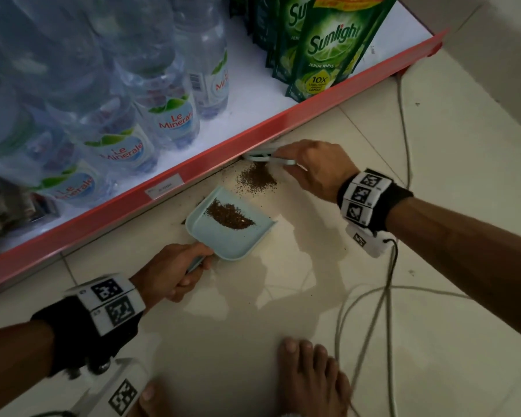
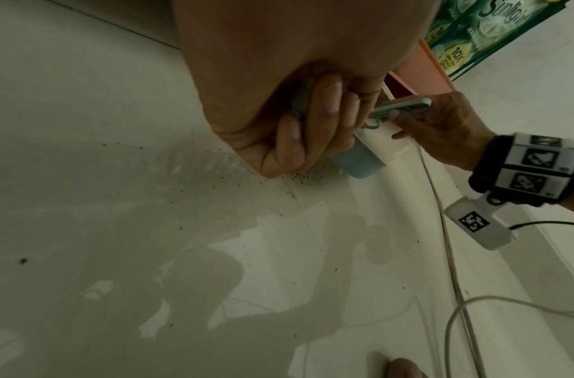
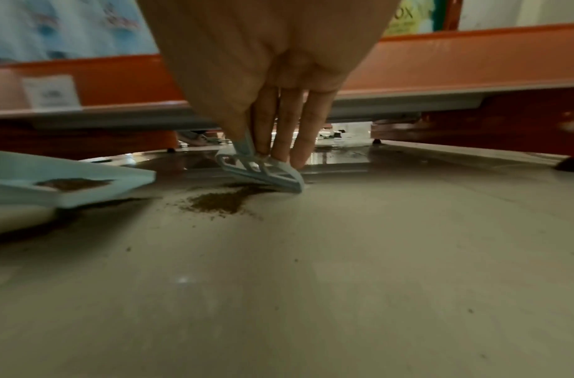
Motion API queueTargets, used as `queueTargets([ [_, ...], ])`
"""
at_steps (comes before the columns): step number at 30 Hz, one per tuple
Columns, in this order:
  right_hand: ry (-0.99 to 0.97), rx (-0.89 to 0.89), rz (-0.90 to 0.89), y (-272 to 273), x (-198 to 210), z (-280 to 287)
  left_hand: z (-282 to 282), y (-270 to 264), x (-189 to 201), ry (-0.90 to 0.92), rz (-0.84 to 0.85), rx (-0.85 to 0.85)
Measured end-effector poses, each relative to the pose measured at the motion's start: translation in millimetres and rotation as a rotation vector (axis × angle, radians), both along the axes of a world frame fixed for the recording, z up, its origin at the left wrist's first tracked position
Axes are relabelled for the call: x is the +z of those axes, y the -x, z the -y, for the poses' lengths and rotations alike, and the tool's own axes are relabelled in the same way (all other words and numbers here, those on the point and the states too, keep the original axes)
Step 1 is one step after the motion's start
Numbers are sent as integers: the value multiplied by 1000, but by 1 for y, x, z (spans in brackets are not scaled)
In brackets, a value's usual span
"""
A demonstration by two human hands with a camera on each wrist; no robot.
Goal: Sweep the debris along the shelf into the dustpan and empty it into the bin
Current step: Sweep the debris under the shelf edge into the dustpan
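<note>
Pale floor tiles (image 1: 283, 311) run under a red shelf (image 1: 169, 176). Left hand (image 1: 169, 272) has its fingers wrapped around the dustpan (image 1: 238, 236) handle; right hand (image 1: 313, 167) pinches a small brush (image 3: 263, 174) at the shelf's foot, touching the debris (image 1: 257, 180) beside the pan's mouth; more lies inside.

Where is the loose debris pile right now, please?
In the head view, the pile lies on the floor between the dustpan and the brush, beside the shelf.

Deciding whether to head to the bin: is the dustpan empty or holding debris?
Holding debris: a brown heap lies inside the dustpan. A second pile remains on the floor beside the brush.
</note>
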State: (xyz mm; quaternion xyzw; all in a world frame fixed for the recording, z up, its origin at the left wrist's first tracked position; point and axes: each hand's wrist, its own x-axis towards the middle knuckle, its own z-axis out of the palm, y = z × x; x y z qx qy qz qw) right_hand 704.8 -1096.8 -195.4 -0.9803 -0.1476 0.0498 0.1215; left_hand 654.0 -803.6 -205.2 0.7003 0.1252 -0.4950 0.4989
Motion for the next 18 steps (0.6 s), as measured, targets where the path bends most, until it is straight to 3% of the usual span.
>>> queueTargets([
  [2, 34, -19, 103, 3, 1, 6, 4, 0, 0, -17, 5, 0],
  [5, 182, -235, 222, -11, -1, 23, 7, 0, 0, -32, 7, 1],
  [7, 245, -420, 190, -24, -4, 27, 6, 2, 0, -33, 1, -3],
  [9, 235, -489, 108, -31, -8, 20, 5, 4, 1, -26, 1, -5],
  [11, 180, -396, 52, -30, -15, 4, 3, 6, 2, -26, 5, 2],
  [16, 34, 85, -8, -9, -14, -35, -1, 11, 4, -30, 0, 11],
  [18, -12, 174, -17, 1, -7, -37, -3, 12, 5, -37, 2, 5],
])
